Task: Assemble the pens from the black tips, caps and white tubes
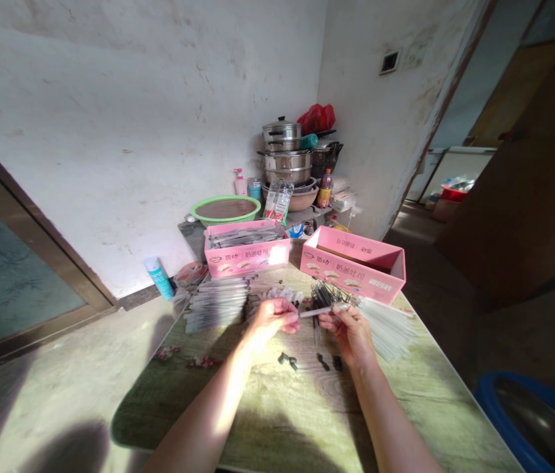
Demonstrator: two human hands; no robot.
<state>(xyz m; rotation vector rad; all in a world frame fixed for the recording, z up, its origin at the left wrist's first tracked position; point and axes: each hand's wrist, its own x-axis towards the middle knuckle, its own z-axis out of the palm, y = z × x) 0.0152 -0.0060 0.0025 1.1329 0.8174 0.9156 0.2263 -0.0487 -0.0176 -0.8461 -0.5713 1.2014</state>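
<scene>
A slim, whitish translucent pen (315, 312) is held level above the table. My right hand (353, 332) is closed around its right end. At the other end, my left hand (273, 316) pinches with thumb and fingers; any small part inside that pinch is hidden. Behind my hands lie a heap of small white parts (277, 295) and a bundle of thin dark refills (329, 294). Clear tubes (388, 332) fan out at the right, and a row of pens (218, 303) lies at the left. Several small black pieces (288, 360) rest in front of my hands.
Two pink boxes stand at the table's back: the left box (247, 257) is filled with pens, the right box (353, 270) has its inside partly visible. Beyond are a green basin (225, 209) and stacked pots (287, 161). A spray can (159, 278) stands left; a blue tub (487, 394) sits right.
</scene>
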